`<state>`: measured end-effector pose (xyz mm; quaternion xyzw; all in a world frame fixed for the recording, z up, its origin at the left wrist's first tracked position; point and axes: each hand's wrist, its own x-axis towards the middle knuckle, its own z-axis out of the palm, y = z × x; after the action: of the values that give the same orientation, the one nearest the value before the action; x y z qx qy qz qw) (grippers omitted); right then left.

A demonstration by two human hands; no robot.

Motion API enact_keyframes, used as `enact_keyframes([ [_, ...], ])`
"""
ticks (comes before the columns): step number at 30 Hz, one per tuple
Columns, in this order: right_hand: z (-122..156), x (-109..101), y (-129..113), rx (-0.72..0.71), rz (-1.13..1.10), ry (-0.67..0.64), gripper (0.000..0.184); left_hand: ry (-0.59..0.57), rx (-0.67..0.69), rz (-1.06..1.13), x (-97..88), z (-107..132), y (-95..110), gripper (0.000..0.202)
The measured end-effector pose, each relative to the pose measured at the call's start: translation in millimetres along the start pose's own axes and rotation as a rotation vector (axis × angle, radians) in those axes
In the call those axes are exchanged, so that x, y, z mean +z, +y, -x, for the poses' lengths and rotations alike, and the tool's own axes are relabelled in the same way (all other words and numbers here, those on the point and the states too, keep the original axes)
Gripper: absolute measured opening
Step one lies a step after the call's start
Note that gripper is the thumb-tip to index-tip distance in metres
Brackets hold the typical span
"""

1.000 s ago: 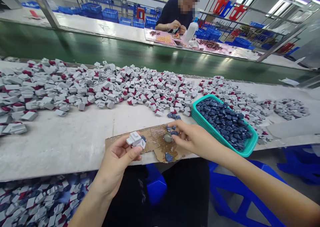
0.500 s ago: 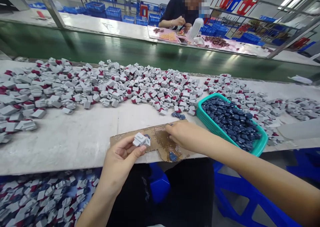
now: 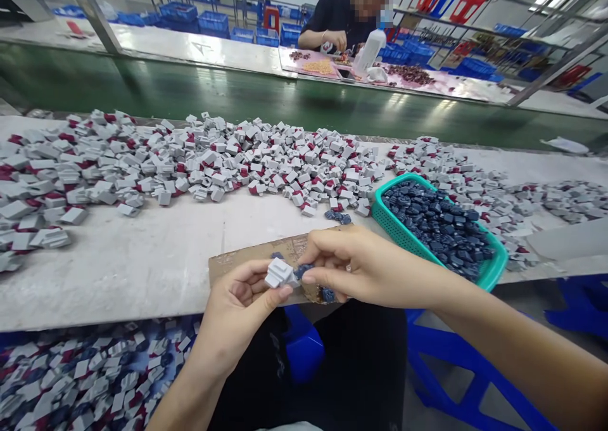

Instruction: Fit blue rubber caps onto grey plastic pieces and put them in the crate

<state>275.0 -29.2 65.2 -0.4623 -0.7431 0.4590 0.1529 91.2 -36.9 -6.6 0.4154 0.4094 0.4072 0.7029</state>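
Observation:
In my left hand [image 3: 244, 298], between thumb and fingers, is a light grey stepped plastic piece [image 3: 279, 272]. My right hand [image 3: 342, 263] pinches a small dark blue plastic piece [image 3: 303, 270] right at the grey one's right side; whether the two touch I cannot tell. Both hands are over a strip of brown cardboard [image 3: 247, 248] with a wet-looking brown patch, at the table's front edge. Another dark blue piece [image 3: 327, 294] lies on the cardboard below my right hand, and one more [image 3: 277, 255] shows just behind the grey piece.
A green basket [image 3: 380, 212] of dark blue pieces stands to the right. Grey and dark red pieces [image 3: 223, 158] are heaped along the table's back. More assembled pieces [image 3: 95, 374] lie lower left. Beyond a green conveyor [image 3: 190, 89] a person [image 3: 342, 19] works. A blue stool [image 3: 456, 361] is lower right.
My right hand has come up off the cardboard and left towards the grey piece, now with a dark blue piece in its fingers. My left hand has shifted slightly right.

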Motion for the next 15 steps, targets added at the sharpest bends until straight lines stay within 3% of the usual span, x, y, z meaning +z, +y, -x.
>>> enact_keyframes([
  [6, -0.6, 3.8, 10.7, -0.001, -0.064, -0.049, 0.004, 0.013, 0.038, -0.025, 8.2, 4.5, -3.8, 0.016],
  [12, 5.1, 15.0, 22.2, 0.040, -0.182, 0.006, 0.007, 0.048, 0.026, 0.041, 17.0, 6.0, -16.8, 0.014],
  [15, 7.3, 11.0, 22.8, 0.065, -0.256, -0.051, 0.011, -0.058, -0.030, 0.017, 17.0, 7.2, -17.7, 0.013],
])
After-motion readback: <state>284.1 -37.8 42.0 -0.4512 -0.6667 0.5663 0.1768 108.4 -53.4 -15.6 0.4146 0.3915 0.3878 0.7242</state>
